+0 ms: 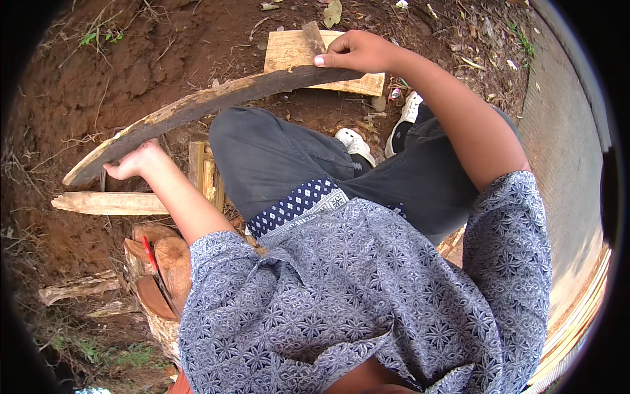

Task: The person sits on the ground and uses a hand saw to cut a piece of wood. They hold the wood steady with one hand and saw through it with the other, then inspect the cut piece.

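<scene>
A long, curved slab of wood [197, 105], bark-dark along one face and pale at its edge, stretches across in front of my knees. My left hand [136, 160] grips its left end from below, thumb showing and fingers partly hidden behind it. Near the other end, my right hand [357, 52] is closed on the slab with the thumb on its upper edge. A short dark flat piece [314, 38] sticks up beside the right fingers; I cannot tell whether they hold it. Under that end, a wide pale board [283, 47] lies on the soil.
A pale split plank [111, 203] lies left, with wood pieces [209, 174] near my knee. Lower left, a red-handled tool [150, 253] rests at a cut log [173, 262]. Leaf litter covers the far ground; a grey paved strip [561, 157] curves along the right.
</scene>
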A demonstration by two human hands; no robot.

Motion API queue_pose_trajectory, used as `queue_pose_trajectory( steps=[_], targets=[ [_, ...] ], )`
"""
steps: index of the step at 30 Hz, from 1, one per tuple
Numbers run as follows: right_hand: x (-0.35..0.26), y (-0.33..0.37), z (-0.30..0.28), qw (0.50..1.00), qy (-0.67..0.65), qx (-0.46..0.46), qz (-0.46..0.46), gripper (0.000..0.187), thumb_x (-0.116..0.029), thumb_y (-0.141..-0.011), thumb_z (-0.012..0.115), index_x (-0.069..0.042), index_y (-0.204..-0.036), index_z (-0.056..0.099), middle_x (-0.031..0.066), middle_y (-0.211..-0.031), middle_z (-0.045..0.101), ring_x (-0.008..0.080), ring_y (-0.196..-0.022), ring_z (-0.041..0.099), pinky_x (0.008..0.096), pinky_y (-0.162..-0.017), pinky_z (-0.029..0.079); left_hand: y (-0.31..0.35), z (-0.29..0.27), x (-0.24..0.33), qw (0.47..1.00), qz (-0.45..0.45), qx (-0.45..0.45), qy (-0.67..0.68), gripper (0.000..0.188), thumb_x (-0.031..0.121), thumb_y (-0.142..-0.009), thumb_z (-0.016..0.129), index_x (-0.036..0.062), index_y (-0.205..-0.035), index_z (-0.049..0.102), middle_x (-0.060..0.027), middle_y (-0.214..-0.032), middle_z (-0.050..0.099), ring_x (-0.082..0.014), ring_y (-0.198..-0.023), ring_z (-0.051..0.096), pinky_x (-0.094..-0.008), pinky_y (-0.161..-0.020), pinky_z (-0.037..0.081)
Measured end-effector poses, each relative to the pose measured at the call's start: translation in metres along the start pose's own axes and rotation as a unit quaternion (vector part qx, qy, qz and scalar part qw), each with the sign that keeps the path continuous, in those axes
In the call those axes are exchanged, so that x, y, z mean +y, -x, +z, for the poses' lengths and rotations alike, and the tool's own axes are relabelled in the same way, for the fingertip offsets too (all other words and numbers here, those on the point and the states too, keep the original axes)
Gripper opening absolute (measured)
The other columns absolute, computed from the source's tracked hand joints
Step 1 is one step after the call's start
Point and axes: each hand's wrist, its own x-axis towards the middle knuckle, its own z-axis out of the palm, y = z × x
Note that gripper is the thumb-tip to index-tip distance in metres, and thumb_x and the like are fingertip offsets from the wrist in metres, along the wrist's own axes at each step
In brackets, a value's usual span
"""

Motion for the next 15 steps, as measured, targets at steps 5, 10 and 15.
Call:
queue_pose_trajectory(
  steps=[5, 10, 15],
  targets=[
    [0.015, 0.008, 0.007, 0.996, -0.025, -0.074, -0.037, 0.046, -0.050, -0.086, 0.082, -0.007, -0.102, 0.079, 0.0101, -0.109, 0.075, 0.0225, -0.104, 0.070, 0.0378, -0.096, 0.054, -0.006, -0.015, 0.002, 0.932, -0.069, -0.303, 0.188, 0.075, 0.081, -0.089, 0.041, 0.0135, -0.063, 0.061, 0.0016, -0.057, 0.062, -0.0122, -0.047, 0.058, -0.0251, -0.046, 0.045],
    [0.024, 0.004, 0.012, 0.994, 0.030, -0.094, -0.045, 0.064, -0.052, -0.083, 0.083, -0.011, -0.131, 0.069, 0.0160, -0.132, 0.066, 0.0326, -0.125, 0.061, 0.0445, -0.109, 0.046, -0.043, -0.026, 0.001, 0.860, -0.097, -0.440, 0.241, 0.039, 0.042, -0.092, 0.065, 0.0104, -0.069, 0.067, 0.0006, -0.061, 0.066, -0.0126, -0.050, 0.062, -0.0261, -0.051, 0.051],
    [0.040, 0.007, 0.019, 0.999, 0.047, -0.010, -0.017, 0.072, -0.059, -0.082, 0.081, -0.011, -0.135, 0.067, 0.0186, -0.134, 0.064, 0.0325, -0.130, 0.058, 0.0448, -0.111, 0.045, -0.012, -0.009, 0.005, 0.908, -0.096, -0.355, 0.200, 0.061, 0.069, -0.086, 0.053, 0.0137, -0.061, 0.065, 0.0020, -0.054, 0.061, -0.0147, -0.044, 0.056, -0.0267, -0.051, 0.049]
  ],
)
